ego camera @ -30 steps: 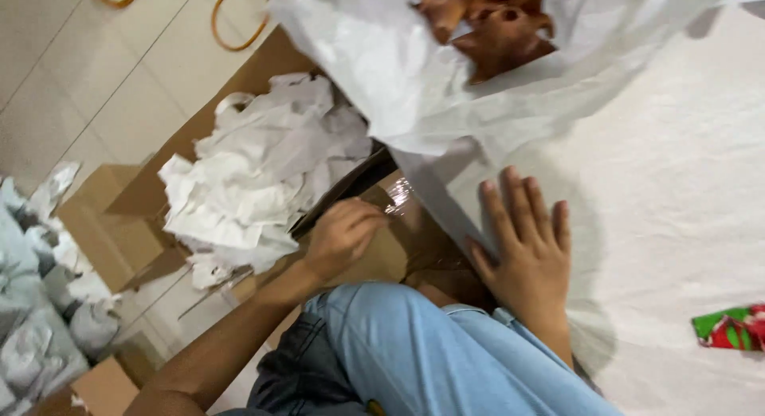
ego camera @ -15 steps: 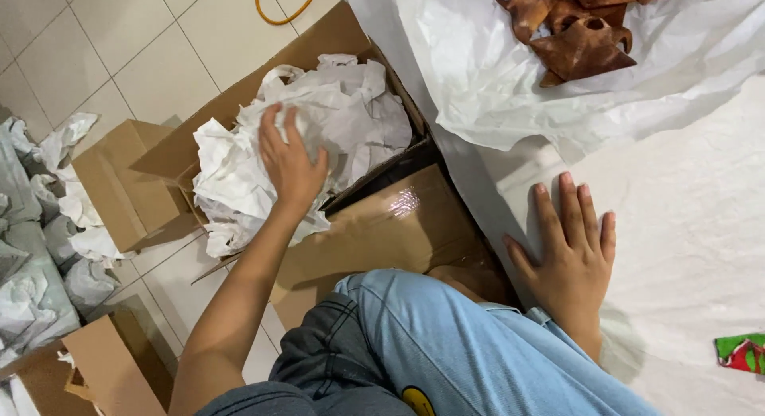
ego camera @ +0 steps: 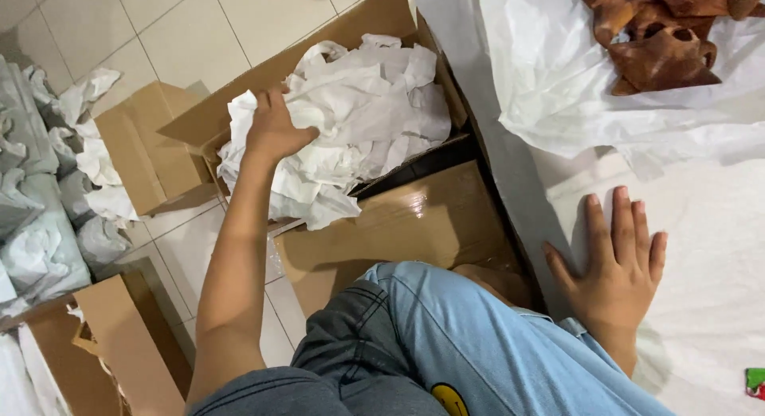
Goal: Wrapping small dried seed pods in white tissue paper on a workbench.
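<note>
My left hand (ego camera: pixel 275 131) reaches into an open cardboard box (ego camera: pixel 374 21) on the tiled floor and closes on the crumpled white paper (ego camera: pixel 362 137) that fills it. My right hand (ego camera: pixel 617 268) lies flat, fingers spread, on a white sheet (ego camera: pixel 709 225) covering the surface at the right, holding nothing. My knee in blue jeans (ego camera: pixel 446 336) sits between the two arms, above a brown box flap (ego camera: pixel 406 225).
Brown leather-like pieces (ego camera: pixel 661 33) lie on a white wrapping sheet (ego camera: pixel 558 81) at the top right. More cardboard boxes (ego camera: pixel 147 157) and wads of pale paper (ego camera: pixel 40 225) stand at the left on the tiles. A small red-green object (ego camera: pixel 755 382) peeks in at the right edge.
My left hand moved from the box flap near my knee up into the box and onto the crumpled paper. My right hand stayed flat on the white sheet.
</note>
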